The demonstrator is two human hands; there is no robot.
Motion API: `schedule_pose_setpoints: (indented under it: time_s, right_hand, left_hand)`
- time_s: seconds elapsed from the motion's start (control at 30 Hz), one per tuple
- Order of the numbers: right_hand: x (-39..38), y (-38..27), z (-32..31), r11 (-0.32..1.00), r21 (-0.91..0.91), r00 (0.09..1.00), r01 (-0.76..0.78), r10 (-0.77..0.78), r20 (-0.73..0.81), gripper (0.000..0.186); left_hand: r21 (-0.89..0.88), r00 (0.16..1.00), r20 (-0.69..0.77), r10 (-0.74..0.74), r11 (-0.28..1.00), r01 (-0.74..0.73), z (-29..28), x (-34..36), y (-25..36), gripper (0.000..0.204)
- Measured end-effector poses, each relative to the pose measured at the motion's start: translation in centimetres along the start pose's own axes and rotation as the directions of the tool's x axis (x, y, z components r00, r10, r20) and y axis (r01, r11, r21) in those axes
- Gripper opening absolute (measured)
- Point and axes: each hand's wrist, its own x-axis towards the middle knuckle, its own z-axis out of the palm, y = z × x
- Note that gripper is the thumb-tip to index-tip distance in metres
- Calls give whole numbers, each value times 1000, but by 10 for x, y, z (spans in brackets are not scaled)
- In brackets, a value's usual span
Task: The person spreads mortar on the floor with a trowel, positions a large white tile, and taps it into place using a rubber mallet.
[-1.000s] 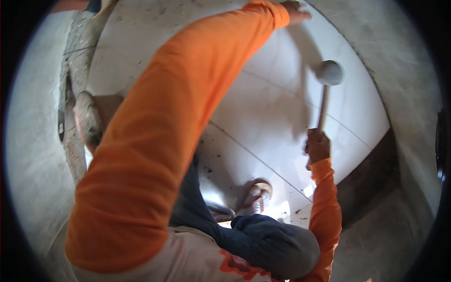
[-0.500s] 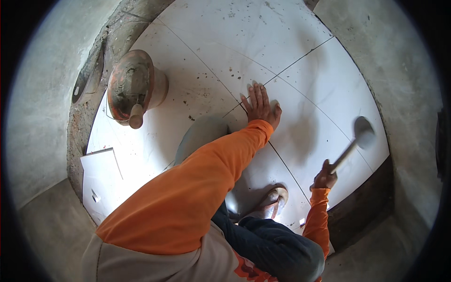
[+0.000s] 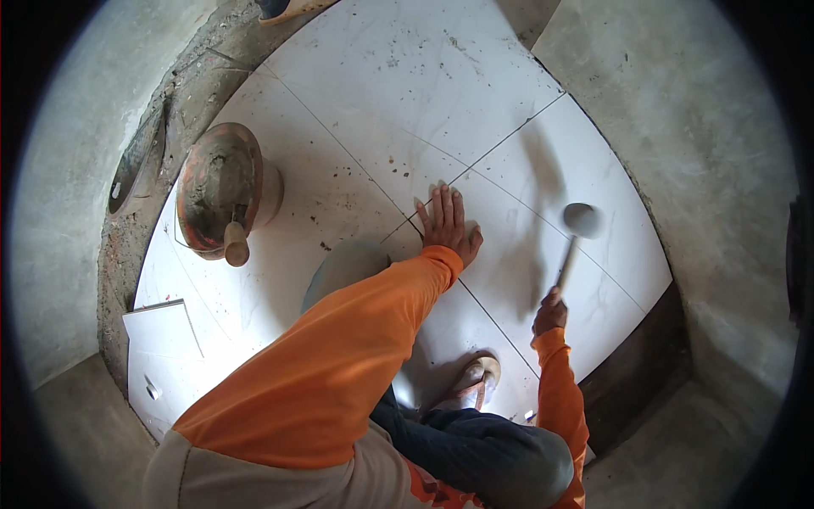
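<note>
The mallet (image 3: 580, 222) is above white floor tiles (image 3: 585, 153) at the person's right, the right hand's (image 3: 550, 313) fingers wrapped around its handle. The left hand (image 3: 448, 224) lies palm-down by a tile joint, fingers extended. Farther left stands a mortar-smeared bucket (image 3: 271, 193) holding a wooden-handled tool (image 3: 236, 244).

Looks smooth and glossy across the white floor tiles (image 3: 598, 174). Appears matt and rubber-like on the mallet head (image 3: 581, 219), wood-like along the mallet handle (image 3: 567, 265) and tool handle (image 3: 236, 247). Shows rough caked mortar (image 3: 222, 174) inside the bowl (image 3: 258, 161), matt cloth on the orange sleeve (image 3: 339, 339), dull cement on the wall (image 3: 704, 127).
</note>
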Motion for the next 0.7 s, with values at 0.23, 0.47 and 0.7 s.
schedule_pose_setpoints:
  time_s: [0.23,0.47,0.7]
  right_hand:
    - [-4,-36,-7,995,-2,980,102,-101,-173,52]
    - [2,-35,-6,981,174,972,89,-48,-228,53]
    - [-5,-32,-6,981,187,985,-43,73,-157,58]
  left_hand:
    - [-61,999,-37,25,998,-27,2,-9,3,77]
    - [-63,998,-64,31,997,-35,-2,1,15,78]
    - [7,998,-51,42,999,-42,0,-4,10,77]
